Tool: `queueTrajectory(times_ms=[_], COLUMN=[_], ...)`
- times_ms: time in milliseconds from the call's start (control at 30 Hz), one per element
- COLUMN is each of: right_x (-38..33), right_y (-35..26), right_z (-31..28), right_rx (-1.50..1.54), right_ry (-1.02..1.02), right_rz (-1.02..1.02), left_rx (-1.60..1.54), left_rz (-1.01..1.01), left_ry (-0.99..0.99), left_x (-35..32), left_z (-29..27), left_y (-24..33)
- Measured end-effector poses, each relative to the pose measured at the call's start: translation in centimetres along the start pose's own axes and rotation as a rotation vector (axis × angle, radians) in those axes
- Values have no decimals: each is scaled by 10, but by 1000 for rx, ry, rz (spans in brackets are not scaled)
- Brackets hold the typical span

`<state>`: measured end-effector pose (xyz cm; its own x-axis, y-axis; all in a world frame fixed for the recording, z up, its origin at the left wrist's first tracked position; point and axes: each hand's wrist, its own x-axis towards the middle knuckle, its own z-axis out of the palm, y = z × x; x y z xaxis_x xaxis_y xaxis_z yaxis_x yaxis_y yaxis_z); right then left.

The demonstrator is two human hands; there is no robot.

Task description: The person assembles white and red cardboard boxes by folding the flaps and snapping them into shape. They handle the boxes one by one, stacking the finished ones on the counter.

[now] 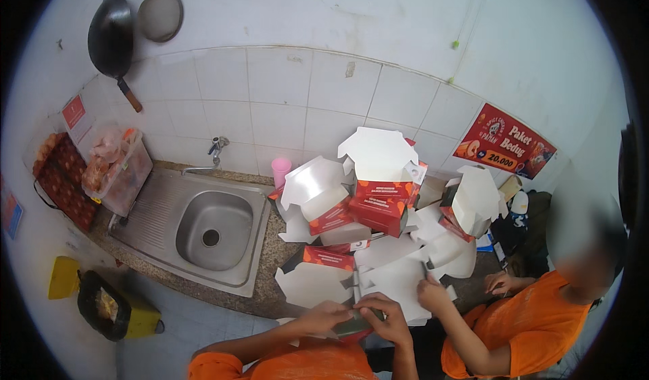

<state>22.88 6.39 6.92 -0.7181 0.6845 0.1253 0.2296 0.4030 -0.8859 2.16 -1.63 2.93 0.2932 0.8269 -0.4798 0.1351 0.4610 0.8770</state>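
Note:
At the lower middle, in front of the counter, my left hand [323,318] and my right hand [383,311] are close together. Between them is a cardboard food box [349,327], partly folded, with a dark panel and some red showing. The fingers of both hands are closed on its edges; much of it is hidden by my hands and orange shirt. Just beyond lies an open white-flapped box [316,284] with red and black sides. More red and white boxes [380,204] are piled up behind it, their lids standing open.
A co-worker in an orange shirt [541,319] stands at the right, one hand [434,295] over white cardboard sheets [395,275]. Left of the pile are a pink cup [280,170] and a steel sink [253,272]. A yellow bin [138,319] stands on the floor.

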Motion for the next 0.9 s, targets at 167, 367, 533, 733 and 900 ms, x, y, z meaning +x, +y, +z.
queueTrajectory(times_ms=[167,367,533,733,900], right_x=[-1,4,11,2,1], right_y=[1,-4,-7,-6,6], right_z=[6,4,1,13,27], right_rx=[-66,-32,57,-173,-165], right_ry=[267,43,-54,725,676], right_rz=[-40,-100,-191,-261,-436], left_rx=[-600,175,208,-752,-924], left_rz=[122,148,265,273,655], left_ry=[-56,-215,-223,193,435], left_x=[6,3,-3,0,11], left_z=[3,-4,3,4,11], left_y=[-31,-2,19,43,82])
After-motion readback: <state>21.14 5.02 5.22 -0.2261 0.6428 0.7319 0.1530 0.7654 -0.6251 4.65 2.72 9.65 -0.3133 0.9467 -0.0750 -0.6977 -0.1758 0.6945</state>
